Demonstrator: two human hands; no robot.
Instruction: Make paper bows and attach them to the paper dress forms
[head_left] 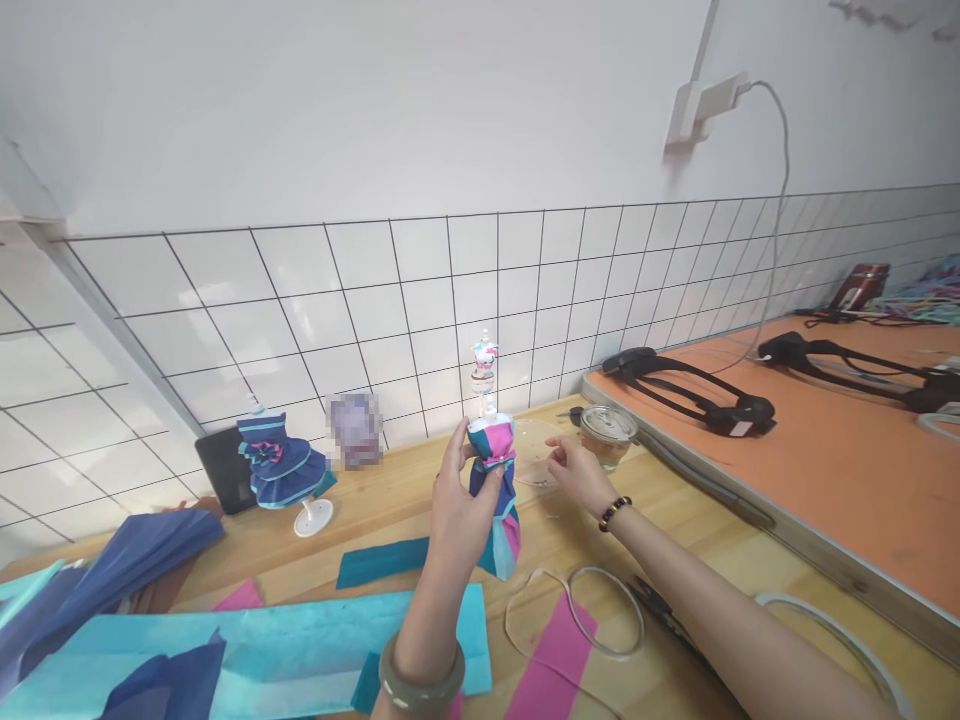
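Note:
My left hand is wrapped round a small mannequin dressed in a blue, pink and teal paper dress, held upright above the wooden table. My right hand reaches to the right of the dress, fingers loosely curled over a clear round disc lying on the table; whether it grips the disc is unclear. A bare white mannequin stand rises behind the dress near the tiled wall.
A second mannequin in a dark blue ruffled dress stands at the left. Sheets of teal, blue and pink paper lie at the front. A glass jar, tape rings, and an orange mat with black straps are at the right.

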